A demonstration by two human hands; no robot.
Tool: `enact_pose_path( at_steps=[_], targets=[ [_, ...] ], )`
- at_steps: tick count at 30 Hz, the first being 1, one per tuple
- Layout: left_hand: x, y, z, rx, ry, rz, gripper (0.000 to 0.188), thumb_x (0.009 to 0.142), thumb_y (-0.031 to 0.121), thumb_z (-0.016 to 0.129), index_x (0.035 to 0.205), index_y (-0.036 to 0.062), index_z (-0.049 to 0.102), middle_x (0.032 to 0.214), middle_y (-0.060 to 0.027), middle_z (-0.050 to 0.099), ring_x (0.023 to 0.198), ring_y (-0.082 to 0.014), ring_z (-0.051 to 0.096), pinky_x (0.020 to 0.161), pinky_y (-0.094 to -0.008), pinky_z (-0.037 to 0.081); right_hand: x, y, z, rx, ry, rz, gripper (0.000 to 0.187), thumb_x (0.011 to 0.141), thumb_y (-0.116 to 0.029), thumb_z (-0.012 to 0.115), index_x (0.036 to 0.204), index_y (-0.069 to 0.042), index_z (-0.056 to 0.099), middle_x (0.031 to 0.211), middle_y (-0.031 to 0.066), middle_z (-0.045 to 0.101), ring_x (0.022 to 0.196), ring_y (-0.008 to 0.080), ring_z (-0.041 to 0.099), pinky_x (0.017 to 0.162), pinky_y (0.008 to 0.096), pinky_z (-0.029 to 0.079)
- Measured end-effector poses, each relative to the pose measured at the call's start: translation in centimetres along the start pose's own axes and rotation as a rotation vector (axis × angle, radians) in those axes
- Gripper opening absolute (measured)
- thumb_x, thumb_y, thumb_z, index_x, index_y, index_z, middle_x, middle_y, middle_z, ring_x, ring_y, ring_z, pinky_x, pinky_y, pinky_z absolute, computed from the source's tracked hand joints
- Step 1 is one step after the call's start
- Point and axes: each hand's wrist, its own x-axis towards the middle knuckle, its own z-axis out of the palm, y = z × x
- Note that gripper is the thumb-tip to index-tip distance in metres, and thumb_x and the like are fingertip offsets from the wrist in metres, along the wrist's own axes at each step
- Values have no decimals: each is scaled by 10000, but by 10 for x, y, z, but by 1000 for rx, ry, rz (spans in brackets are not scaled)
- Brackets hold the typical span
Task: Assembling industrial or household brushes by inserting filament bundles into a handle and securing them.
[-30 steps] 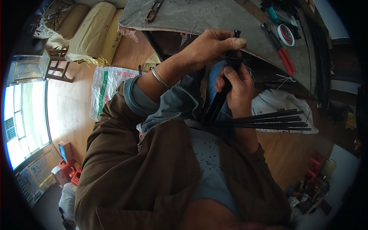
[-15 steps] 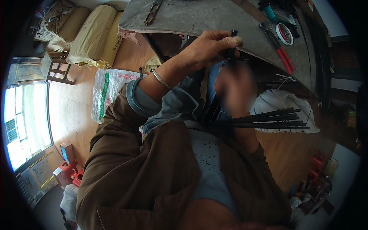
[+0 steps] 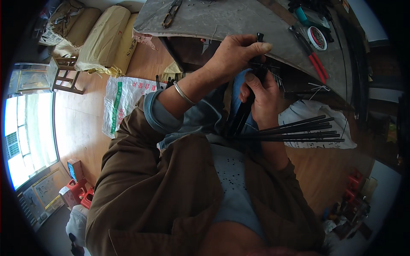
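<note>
My left hand [image 3: 239,53], with a metal bangle on its wrist, is closed round a black rod with a flared tip [image 3: 259,36], close to the table's near edge. Just below it, my right hand [image 3: 264,96] is closed, thumb pressed on black rods [image 3: 240,119] that slant down toward my lap. Their upper ends are partly hidden by my fingers, so I cannot tell whether they join the piece in my left hand. More thin dark rods [image 3: 307,133] lie across my lap and fan out past my right forearm.
On the grey worktable [image 3: 200,17] lie red-handled pliers [image 3: 314,62], a round tin of small bits [image 3: 317,38] and a pair of snips [image 3: 171,13]. A white sack [image 3: 316,113] stands under its right side. A plastic sheet [image 3: 124,96], wrapped bundles [image 3: 102,40] and a wooden stool [image 3: 66,77] occupy the left floor.
My left wrist has shifted slightly right and down, while its fingers stay on the flared piece. My right hand, smeared before, now shows clearly. The fanned rods have barely moved.
</note>
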Motion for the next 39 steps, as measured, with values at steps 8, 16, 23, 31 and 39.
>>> enact_pose_path(
  at_steps=[8, 16, 23, 31, 39],
  targets=[
    [-2, 8, -2, 80, -42, -7, 334, 899, 328, 648, 1042, 26, 657, 820, -41, 662, 767, -92, 600, 711, -248, 476, 2, -2, -5, 82, -39, 67, 228, 870, -174, 670, 1010, -42, 547, 769, 28, 538, 559, 122, 483, 501, 278, 397],
    [-5, 14, -6, -60, -97, 0, 388, 912, 353, 627, 1002, -24, 647, 836, -66, 649, 794, -99, 592, 669, -262, 496, 1, -4, -9, 123, -43, 80, 202, 872, -180, 667, 977, -52, 552, 846, 35, 544, 593, 120, 494, 523, 280, 401],
    [-31, 9, -31, 140, -137, 31, 147, 861, 141, 697, 926, 26, 635, 837, 7, 604, 805, -63, 547, 722, -220, 453, 1, -5, -13, 107, -44, 88, 213, 878, -199, 669, 968, -46, 551, 786, 33, 533, 582, 115, 504, 524, 275, 406],
    [-30, 12, -15, 847, 8, 589, 84, 870, 62, 624, 914, -8, 608, 864, -33, 559, 805, -112, 557, 722, -273, 452, -2, -4, -8, 109, -9, 64, 186, 887, -176, 652, 981, -45, 561, 768, 25, 542, 576, 109, 509, 517, 272, 412],
    [-39, 1, -3, 352, -1, 240, 349, 893, 236, 645, 1095, -25, 532, 1000, -123, 604, 922, -259, 617, 779, -344, 497, -1, -1, -5, -11, 53, -6, 209, 892, -158, 643, 1053, -44, 573, 778, 22, 571, 568, 131, 548, 498, 279, 448]
  ],
)
